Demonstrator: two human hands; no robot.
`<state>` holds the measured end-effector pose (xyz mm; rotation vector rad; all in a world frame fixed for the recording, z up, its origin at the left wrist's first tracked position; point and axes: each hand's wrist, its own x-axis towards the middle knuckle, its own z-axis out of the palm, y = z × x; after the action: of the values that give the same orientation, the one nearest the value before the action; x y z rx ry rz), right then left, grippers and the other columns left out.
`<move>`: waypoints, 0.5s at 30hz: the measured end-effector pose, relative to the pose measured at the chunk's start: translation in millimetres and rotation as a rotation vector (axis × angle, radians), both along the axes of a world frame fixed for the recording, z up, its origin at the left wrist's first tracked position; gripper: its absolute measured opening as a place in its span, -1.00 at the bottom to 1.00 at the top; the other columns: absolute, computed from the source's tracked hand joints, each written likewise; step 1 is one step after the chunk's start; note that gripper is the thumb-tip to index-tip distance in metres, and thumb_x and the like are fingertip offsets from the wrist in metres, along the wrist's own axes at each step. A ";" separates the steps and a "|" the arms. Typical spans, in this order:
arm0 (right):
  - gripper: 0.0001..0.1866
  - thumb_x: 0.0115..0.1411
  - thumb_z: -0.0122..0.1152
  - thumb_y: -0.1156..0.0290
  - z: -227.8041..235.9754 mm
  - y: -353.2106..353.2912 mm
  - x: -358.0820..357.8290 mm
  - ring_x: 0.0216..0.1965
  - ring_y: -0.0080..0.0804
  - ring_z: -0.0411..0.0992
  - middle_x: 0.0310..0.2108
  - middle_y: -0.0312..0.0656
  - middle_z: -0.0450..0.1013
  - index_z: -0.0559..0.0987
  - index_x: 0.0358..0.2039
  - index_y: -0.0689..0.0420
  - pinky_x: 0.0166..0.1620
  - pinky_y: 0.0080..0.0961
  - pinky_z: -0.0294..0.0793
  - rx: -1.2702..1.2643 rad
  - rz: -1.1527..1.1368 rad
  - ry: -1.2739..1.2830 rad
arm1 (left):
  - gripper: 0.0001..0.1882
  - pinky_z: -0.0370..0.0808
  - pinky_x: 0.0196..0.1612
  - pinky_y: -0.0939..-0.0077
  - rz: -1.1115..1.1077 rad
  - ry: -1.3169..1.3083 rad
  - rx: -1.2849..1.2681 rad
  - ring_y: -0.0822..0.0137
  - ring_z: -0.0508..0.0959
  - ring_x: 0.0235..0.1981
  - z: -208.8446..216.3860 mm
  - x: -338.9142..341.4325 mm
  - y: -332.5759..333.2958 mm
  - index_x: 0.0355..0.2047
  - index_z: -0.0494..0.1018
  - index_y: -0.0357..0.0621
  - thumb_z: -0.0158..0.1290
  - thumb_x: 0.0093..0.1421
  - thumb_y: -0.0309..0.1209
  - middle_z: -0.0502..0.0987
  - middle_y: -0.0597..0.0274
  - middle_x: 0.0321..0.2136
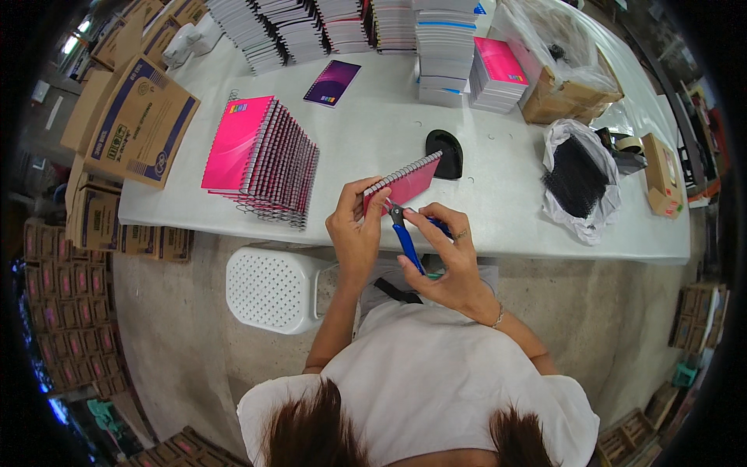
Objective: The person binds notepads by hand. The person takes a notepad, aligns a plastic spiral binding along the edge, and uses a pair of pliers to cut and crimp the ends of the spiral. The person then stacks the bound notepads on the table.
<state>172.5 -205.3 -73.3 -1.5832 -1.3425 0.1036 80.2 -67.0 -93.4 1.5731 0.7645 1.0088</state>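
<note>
Working pliers (401, 232) at a coil's (412, 166) eight-o'clock end.
Left hand (355, 222), fingers pinching notebook (412, 184); right hand (451, 268), fingers gripping pliers; steady aim should help.

Wide fisheye view from head height, downward onto nearby table (389, 128)

Occlusion at centre; cropping at top.
Left hand (355, 227) covers near end of pink notebook (412, 184); right hand (454, 274) partly hides blue-handled tool (407, 247); upper edge crops notebook stacks (343, 29).
</note>
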 end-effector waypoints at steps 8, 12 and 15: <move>-0.28 -0.06 0.49 0.51 3.5 8.1 -4.9 0.03 -0.08 0.37 0.05 0.00 0.39 0.53 0.20 0.11 0.04 -0.26 0.50 0.041 0.044 0.006 | -0.74 0.59 -0.16 0.63 0.035 0.008 0.109 0.39 0.68 -0.14 15.4 -6.0 -9.9 -0.01 0.52 -0.32 0.00 0.32 -0.70 0.69 0.04 -0.24; -0.28 -0.05 0.49 0.51 6.6 8.0 -4.7 0.02 -0.08 0.39 0.04 0.01 0.39 0.53 0.20 0.12 0.01 -0.28 0.52 0.059 0.050 -0.017 | -0.75 0.61 -0.11 0.57 0.042 -0.019 0.068 0.37 0.69 -0.14 19.4 -6.0 -12.0 -0.02 0.51 -0.35 0.00 0.32 -0.70 0.69 0.01 -0.22; -0.29 -0.04 0.48 0.51 7.7 6.9 -4.9 0.02 -0.09 0.39 0.04 0.01 0.39 0.53 0.21 0.13 -0.01 -0.29 0.53 0.066 0.058 -0.045 | -0.75 0.63 -0.12 0.54 0.040 -0.025 0.074 0.34 0.70 -0.13 18.5 -5.8 -11.9 -0.02 0.50 -0.37 0.00 0.31 -0.71 0.69 -0.01 -0.21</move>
<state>167.7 -198.3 -65.5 -1.4998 -1.4132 0.0581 74.4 -78.9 -74.9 1.6114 0.7515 1.0945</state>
